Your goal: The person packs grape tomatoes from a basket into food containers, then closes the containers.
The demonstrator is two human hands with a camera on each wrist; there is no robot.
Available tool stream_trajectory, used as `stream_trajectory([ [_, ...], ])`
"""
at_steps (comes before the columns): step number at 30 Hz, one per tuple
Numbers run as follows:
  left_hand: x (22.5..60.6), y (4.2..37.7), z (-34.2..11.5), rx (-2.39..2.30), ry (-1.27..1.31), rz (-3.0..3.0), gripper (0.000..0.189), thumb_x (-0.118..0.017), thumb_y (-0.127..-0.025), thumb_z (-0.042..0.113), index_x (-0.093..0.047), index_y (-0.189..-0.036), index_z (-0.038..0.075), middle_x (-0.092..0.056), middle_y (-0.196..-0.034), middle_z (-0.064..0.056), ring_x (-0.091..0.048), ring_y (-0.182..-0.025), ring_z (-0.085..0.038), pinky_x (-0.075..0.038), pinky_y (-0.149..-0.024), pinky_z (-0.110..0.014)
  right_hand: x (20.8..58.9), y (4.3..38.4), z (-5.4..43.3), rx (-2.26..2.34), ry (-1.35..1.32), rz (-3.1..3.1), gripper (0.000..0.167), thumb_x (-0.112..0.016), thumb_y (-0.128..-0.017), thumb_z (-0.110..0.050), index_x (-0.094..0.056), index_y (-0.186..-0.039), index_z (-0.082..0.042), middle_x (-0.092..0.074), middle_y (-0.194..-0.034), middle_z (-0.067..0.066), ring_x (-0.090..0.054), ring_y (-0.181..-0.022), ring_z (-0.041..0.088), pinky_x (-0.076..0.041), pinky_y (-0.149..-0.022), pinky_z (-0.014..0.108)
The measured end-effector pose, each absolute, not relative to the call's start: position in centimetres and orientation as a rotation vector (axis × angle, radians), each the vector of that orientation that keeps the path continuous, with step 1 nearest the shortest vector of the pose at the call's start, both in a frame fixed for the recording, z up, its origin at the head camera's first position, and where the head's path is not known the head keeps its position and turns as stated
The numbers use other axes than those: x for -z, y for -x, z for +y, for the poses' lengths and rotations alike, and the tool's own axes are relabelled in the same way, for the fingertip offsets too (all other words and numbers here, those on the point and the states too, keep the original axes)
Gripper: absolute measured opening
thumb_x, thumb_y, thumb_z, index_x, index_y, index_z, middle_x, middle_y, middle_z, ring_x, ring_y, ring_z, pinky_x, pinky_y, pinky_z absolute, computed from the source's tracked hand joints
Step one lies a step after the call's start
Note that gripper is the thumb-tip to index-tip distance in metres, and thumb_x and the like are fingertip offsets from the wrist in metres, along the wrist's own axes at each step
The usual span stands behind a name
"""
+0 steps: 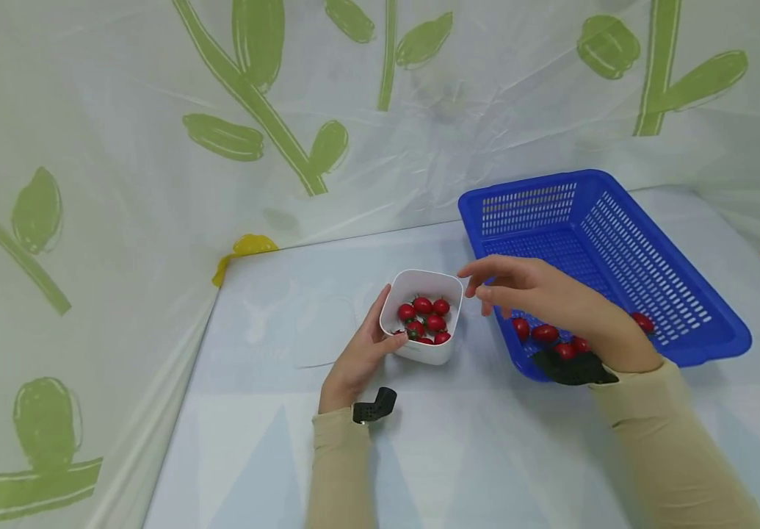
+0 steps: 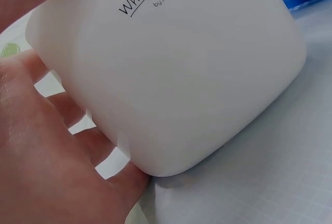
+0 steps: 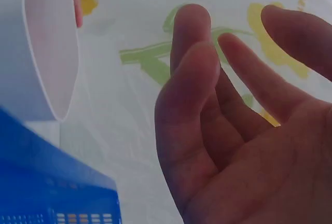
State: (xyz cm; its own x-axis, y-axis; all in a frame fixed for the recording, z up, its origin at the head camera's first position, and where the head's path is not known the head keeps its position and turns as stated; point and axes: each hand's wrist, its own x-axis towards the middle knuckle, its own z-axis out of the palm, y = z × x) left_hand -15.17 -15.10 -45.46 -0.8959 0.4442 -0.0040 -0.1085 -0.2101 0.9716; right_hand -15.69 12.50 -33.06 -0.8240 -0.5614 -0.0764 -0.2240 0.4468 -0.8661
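My left hand [image 1: 361,360] grips a square white plastic container [image 1: 427,354] from its left side, thumb over the near rim and fingers along the outer wall. Several red cherry tomatoes [image 1: 435,323] with bits of green stem lie inside it. In the left wrist view, printed lettering shows on the wall of the container [image 2: 187,79]. Over the left part of a blue plastic basket [image 1: 670,242] hovers my right hand [image 1: 532,286], its fingertips near the container's right rim. The right wrist view shows nothing between the loosely bent fingers of that right hand [image 3: 223,130].
More cherry tomatoes [image 1: 545,333] lie along the near side of the basket, partly hidden by the right hand and its dark wrist strap [image 1: 571,367]. A white sheet with green plant prints [image 1: 254,88] hangs behind the pale table [image 1: 254,441].
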Motion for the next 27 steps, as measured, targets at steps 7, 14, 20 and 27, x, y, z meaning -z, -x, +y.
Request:
stream_trajectory([
  [7, 45.1, 15.0, -15.0, -2.181, -0.428, 1.685, 0.077, -0.049, -0.086, -0.007, -0.008, -0.145, 0.020, -0.008, -0.148, -0.008, -0.008, -0.134, -0.026, -0.009, -0.105, -0.046, 32.6, 16.3, 14.2, 1.092, 0.804, 2.267, 0.034, -0.055, -0.088, -0.032, -0.050, -0.121, -0.032, -0.056, -0.109, -0.005, -0.055, -0.092, 0.017, -0.046, -0.076, 0.038],
  [14, 45.7, 15.2, -14.9, -2.189, -0.411, 1.682, 0.078, -0.050, -0.084, -0.007, -0.010, -0.144, 0.022, -0.011, -0.148, -0.006, -0.009, -0.134, -0.026, -0.012, -0.105, -0.045, 32.9, 17.1, 16.2, 0.968, 0.850, 2.181, 0.034, -0.056, -0.088, -0.028, -0.050, -0.122, -0.027, -0.056, -0.109, -0.003, -0.054, -0.095, 0.014, -0.046, -0.080, 0.031],
  [20, 45.4, 15.2, -14.9, -2.169, -0.389, 1.701, 0.077, -0.050, -0.085, -0.007, -0.011, -0.144, 0.024, -0.011, -0.148, -0.004, -0.008, -0.134, -0.023, -0.011, -0.106, -0.044, 34.0, 17.9, 17.7, 0.910, 0.784, 2.120, 0.039, -0.057, -0.087, -0.028, -0.050, -0.124, -0.021, -0.056, -0.109, 0.003, -0.055, -0.095, 0.019, -0.047, -0.078, 0.032],
  [27, 46.3, 15.5, -14.9, -2.203, -0.404, 1.682, 0.079, -0.053, -0.084, -0.007, -0.013, -0.144, 0.025, -0.011, -0.148, -0.003, -0.009, -0.134, -0.022, -0.011, -0.106, -0.044, 35.3, 18.9, 19.1, 0.875, 0.747, 2.104, 0.039, -0.060, -0.085, -0.024, -0.051, -0.123, -0.020, -0.056, -0.113, 0.006, -0.057, -0.092, 0.021, -0.048, -0.078, 0.030],
])
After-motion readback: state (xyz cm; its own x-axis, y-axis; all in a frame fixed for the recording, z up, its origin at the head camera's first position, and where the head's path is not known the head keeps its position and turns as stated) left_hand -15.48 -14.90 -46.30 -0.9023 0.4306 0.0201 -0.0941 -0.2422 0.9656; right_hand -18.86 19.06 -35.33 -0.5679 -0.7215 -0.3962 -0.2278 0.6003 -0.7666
